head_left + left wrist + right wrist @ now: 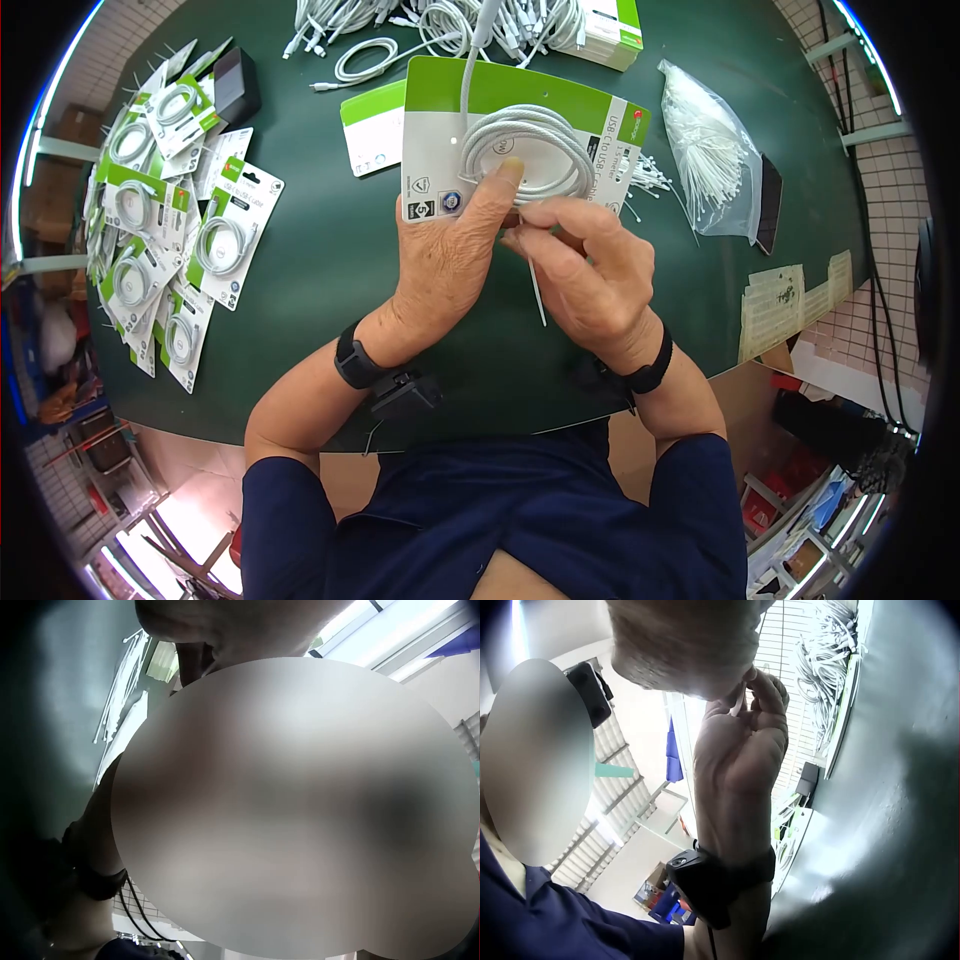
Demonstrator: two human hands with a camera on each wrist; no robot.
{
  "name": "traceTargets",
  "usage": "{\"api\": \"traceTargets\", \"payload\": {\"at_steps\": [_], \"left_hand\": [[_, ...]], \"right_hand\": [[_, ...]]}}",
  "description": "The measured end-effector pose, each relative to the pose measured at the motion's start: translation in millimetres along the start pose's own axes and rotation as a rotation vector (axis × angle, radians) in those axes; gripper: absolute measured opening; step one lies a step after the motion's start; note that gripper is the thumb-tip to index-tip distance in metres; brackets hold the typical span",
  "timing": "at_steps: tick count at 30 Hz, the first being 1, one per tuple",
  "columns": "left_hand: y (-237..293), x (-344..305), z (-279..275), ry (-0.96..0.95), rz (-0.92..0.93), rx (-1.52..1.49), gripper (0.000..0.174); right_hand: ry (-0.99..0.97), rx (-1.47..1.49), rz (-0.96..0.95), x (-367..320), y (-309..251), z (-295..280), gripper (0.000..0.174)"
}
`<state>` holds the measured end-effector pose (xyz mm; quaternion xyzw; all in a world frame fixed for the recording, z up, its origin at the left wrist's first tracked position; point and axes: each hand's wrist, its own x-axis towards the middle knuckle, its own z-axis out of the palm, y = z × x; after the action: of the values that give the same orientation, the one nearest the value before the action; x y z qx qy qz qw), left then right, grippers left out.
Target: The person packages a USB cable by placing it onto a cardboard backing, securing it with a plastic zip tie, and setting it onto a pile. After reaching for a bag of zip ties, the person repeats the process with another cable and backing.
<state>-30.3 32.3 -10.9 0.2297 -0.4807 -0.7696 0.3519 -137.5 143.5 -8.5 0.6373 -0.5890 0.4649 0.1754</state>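
A green and white card (430, 100) with a coiled white cable (575, 150) on its front is held up over the table. The left hand (445, 255) grips its lower left part, thumb lying on the coil. At the card's lower edge the right hand (600, 270) pinches a thin white tie (538, 290), whose tail hangs down. In the right wrist view the left hand (739, 765) is seen from the palm side, beside the large near right hand (686, 645). Most of the left wrist view is blurred out.
Carded cables (222, 245) are piled at the left beside a black box (236, 85). Loose white cables (440, 25) and a stack of cards (612, 35) lie at the back. A bag of ties (705, 150) and a dark phone (768, 205) are at the right.
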Motion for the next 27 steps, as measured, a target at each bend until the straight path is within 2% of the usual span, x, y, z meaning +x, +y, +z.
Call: {"api": "traceTargets", "payload": {"at_steps": [8,11,15,27], "left_hand": [[2.4,1.0,-0.8,-0.004,0.026,0.111,0.021],[1.6,3.5,3.3,0.009,0.002,-0.054,0.027],[5.0,2.9,-0.3,-0.059,-0.059,-0.024,0.035],[5.9,1.2,-3.1,-0.090,-0.053,0.036,0.037]], "right_hand": [[-0.018,-0.024,-0.036,-0.9,-6.9,-2.3,0.030],[-0.043,0.013,-0.026,-0.4,-10.0,-4.2,0.029],[0.002,0.062,-0.021,-3.7,-11.3,-0.1,0.028],[0.020,0.128,0.028,-4.9,-11.4,0.3,0.028]]}}
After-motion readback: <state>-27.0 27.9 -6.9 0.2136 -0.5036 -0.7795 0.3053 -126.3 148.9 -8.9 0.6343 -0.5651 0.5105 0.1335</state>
